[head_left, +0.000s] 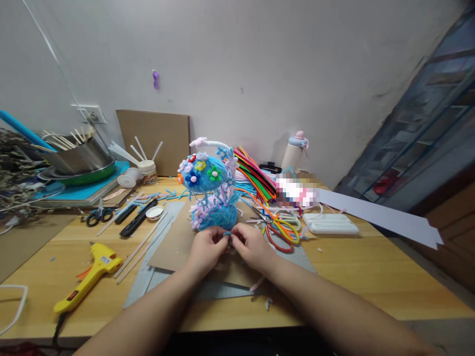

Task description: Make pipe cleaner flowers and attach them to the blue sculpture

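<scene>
My left hand (211, 247) and my right hand (249, 245) meet over the cardboard sheet, fingertips pinched together on a short piece of blue pipe cleaner (227, 233). Just behind them stands a fuzzy craft piece: a blue dome (202, 180) dotted with colourful flowers, above a blue base (222, 212) edged with pale pink flowers. A white-wrapped arch (213, 143) curves over its top. To the right of my right hand lie scissors (284, 235) with red and yellow handles.
A yellow glue gun (92, 272) lies at the left, near glue sticks (139, 247) and a black cutter (138, 220). Bundled coloured pipe cleaners (256, 173) are behind the scissors. A white box (330, 224), a bottle (295, 151) and a metal bowl (79, 158) stand farther out.
</scene>
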A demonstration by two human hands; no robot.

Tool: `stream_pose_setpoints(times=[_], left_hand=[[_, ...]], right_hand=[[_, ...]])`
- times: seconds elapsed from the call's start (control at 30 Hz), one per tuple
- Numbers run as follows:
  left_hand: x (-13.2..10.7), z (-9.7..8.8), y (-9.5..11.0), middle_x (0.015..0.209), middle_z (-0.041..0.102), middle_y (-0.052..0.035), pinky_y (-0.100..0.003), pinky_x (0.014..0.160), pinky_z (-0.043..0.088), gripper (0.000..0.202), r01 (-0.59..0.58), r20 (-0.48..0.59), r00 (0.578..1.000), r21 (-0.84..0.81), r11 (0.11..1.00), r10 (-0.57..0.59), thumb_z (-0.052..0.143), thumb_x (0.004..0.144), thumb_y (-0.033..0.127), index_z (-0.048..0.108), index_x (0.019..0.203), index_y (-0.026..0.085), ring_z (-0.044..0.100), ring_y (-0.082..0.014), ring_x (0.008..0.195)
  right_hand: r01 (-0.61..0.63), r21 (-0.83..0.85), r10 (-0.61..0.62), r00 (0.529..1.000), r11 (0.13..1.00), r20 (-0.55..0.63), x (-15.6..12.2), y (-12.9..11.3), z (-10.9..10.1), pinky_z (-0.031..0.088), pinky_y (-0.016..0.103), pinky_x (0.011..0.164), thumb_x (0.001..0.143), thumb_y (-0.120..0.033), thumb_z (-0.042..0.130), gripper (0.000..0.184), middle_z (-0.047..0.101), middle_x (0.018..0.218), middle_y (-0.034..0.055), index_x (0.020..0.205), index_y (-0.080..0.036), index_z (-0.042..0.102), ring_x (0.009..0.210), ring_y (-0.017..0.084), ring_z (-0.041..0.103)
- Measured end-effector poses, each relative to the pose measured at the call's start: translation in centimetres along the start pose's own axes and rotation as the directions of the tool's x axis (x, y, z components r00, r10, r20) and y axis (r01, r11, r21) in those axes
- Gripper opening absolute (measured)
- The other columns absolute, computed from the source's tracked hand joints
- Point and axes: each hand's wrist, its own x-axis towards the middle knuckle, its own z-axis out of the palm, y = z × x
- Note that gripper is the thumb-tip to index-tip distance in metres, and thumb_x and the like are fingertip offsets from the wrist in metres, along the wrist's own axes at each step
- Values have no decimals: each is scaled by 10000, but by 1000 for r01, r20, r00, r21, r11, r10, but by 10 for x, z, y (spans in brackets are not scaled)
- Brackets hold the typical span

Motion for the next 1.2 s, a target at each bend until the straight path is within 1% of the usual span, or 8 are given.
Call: stream_pose_setpoints(times=[0.33, 0.47, 0.57, 0.67, 0.77, 0.97, 1.07, 1.2], left_hand=[[-2, 4, -4, 567, 582, 14, -210, 500, 370, 127, -110, -100, 988, 62, 992, 116, 581, 726, 271, 619, 669, 163, 510, -116, 522], [2, 3, -1, 569, 573, 23, -214, 493, 400, 138, -35, -45, 999, -158, 987, 29, 599, 722, 303, 591, 731, 165, 533, -118, 503], [5, 2, 2, 562, 563, 31, -222, 470, 412, 192, 56, 4, 998, -348, 936, -58, 619, 705, 333, 580, 781, 162, 524, -115, 463], [6, 2, 3, 475, 509, 48, -214, 445, 384, 233, 62, -7, 998, -343, 937, -69, 612, 711, 338, 625, 834, 142, 465, -100, 418], [5, 1, 4, 459, 494, 51, -202, 429, 348, 281, 43, -7, 999, -291, 956, -48, 623, 714, 338, 639, 896, 123, 435, -89, 415], [5, 2, 4, 558, 541, 32, -226, 449, 388, 365, 95, 53, 995, -479, 873, -79, 610, 719, 421, 594, 953, 141, 499, -111, 465], [5, 1, 3, 555, 544, 29, -217, 457, 376, 291, 101, 61, 995, -391, 915, -83, 650, 695, 385, 601, 829, 131, 494, -98, 458], [5, 1, 2, 510, 534, 38, -204, 456, 358, 206, 88, 43, 996, -268, 959, -79, 637, 701, 333, 591, 724, 133, 487, -89, 435]], right_hand=[[-149, 173, 165, 983, 973, -81, -3, 3, 12, 322, 218, 481, 787, -219, 499, 128, 494, 566, -31, 663, -190, 498, 512, 105, 439], [-158, 298, 185, 981, 941, -64, -2, 4, 14, 378, 218, 519, 823, -267, 475, 132, 528, 625, -18, 724, -187, 512, 570, 115, 494], [-147, 355, 170, 985, 923, -35, 0, 4, 11, 403, 220, 541, 810, -263, 495, 82, 540, 656, -19, 778, -191, 515, 596, 118, 519], [-151, 387, 174, 985, 910, -24, 1, 4, 8, 422, 225, 568, 807, -267, 505, 89, 561, 704, -11, 854, -193, 520, 630, 123, 544], [-156, 383, 175, 985, 911, -15, 2, 3, 6, 419, 223, 563, 805, -278, 518, 91, 558, 703, -10, 833, -192, 523, 627, 120, 540], [-251, 467, 271, 962, 848, 25, 2, 6, 9, 336, 205, 422, 815, -288, 486, 117, 465, 516, -63, 738, -200, 489, 425, 87, 422], [-249, 437, 269, 963, 864, 17, 1, 6, 10, 328, 205, 423, 807, -295, 503, 129, 474, 525, -57, 723, -198, 488, 434, 88, 427], [-178, 307, 189, 982, 935, -8, -1, 3, 7, 343, 210, 480, 804, -267, 503, 113, 507, 594, -34, 719, -193, 506, 522, 101, 460]])
